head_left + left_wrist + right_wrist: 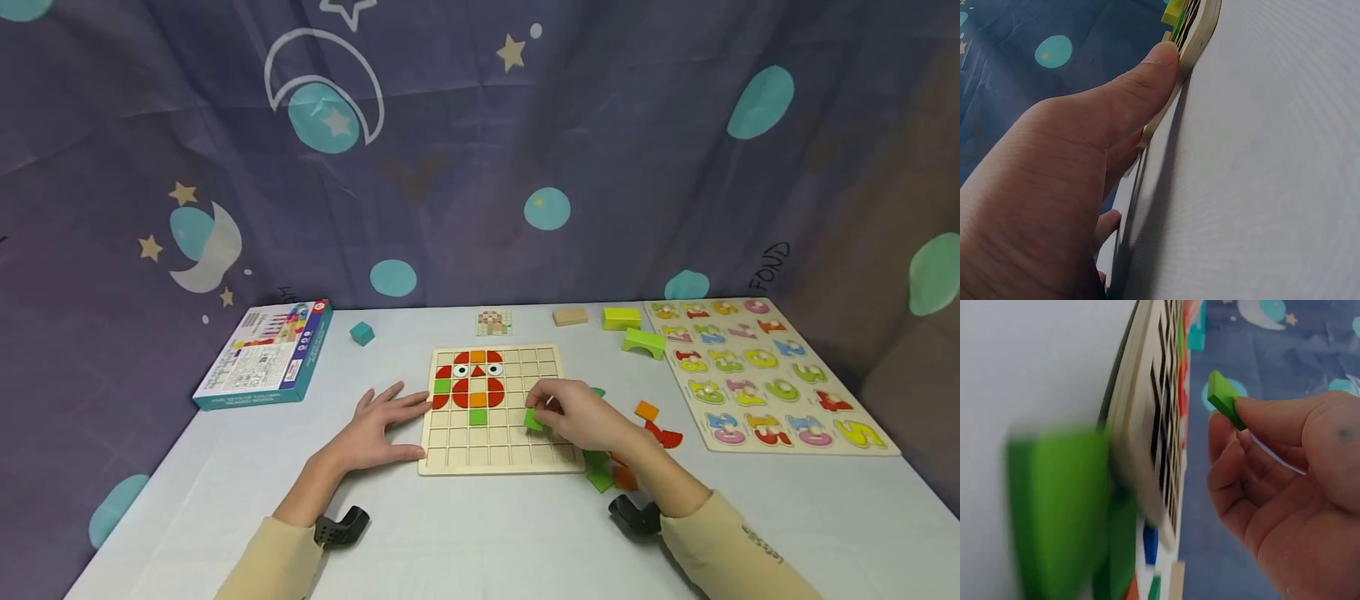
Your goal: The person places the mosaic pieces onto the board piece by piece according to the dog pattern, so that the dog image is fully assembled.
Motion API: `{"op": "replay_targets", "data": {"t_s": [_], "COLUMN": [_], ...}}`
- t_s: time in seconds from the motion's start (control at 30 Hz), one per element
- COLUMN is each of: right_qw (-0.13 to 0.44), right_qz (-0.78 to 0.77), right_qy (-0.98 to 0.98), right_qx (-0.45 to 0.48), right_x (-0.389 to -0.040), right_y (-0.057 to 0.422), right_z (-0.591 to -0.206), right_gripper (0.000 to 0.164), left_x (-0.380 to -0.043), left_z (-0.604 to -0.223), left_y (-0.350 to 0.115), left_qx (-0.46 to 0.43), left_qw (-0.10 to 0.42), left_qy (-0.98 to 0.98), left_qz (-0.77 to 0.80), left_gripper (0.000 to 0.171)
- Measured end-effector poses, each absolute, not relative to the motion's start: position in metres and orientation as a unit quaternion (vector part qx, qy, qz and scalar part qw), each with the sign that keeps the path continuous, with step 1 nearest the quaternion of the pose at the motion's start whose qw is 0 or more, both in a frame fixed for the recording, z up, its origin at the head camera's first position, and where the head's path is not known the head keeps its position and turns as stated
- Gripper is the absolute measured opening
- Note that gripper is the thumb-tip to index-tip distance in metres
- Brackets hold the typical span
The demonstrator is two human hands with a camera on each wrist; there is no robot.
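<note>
A wooden grid board point(450, 457) lies on the table, with red, orange, green and white-eyed tiles forming a figure in its upper left part. My right hand point(577, 414) pinches a green square tile point(1225, 400) between thumb and fingers, above the right part of the board. At the board's left edge rests my left hand point(382, 429), fingers spread and thumb touching the rim, as the left wrist view also shows. A placed green tile point(477, 417) sits below the orange one in the figure.
Loose green tiles point(599, 475), orange tiles point(647, 410) and red tiles point(666, 437) lie right of the board. Behind it are a pattern card point(494, 323) and yellow-green blocks point(622, 318). A number puzzle point(795, 442) stands right, a box point(262, 358) and teal cube point(362, 333) left.
</note>
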State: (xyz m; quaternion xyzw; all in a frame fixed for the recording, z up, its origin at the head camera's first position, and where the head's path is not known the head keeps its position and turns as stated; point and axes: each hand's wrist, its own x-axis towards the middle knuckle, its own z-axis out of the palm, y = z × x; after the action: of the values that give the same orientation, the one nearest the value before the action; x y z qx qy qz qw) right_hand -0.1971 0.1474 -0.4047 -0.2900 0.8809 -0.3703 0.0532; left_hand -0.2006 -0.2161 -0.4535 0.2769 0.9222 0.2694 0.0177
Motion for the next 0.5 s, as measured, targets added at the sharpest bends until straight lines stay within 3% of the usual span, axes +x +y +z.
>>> {"op": "replay_targets", "data": {"t_s": [0.5], "right_qw": [0.071], "right_qz": [-0.356], "right_qy": [0.873], "right_qx": [-0.326], "right_x": [-0.207], "right_y": [0.085], "right_z": [-0.406], "right_gripper": [0.012], "left_x": [-0.2], "left_z": [-0.452], "left_y": [-0.216], "left_qx": [0.268], "left_qw": [0.026], "left_qy": [0.924], "left_qz": [0.271], "left_gripper": [0.078]}}
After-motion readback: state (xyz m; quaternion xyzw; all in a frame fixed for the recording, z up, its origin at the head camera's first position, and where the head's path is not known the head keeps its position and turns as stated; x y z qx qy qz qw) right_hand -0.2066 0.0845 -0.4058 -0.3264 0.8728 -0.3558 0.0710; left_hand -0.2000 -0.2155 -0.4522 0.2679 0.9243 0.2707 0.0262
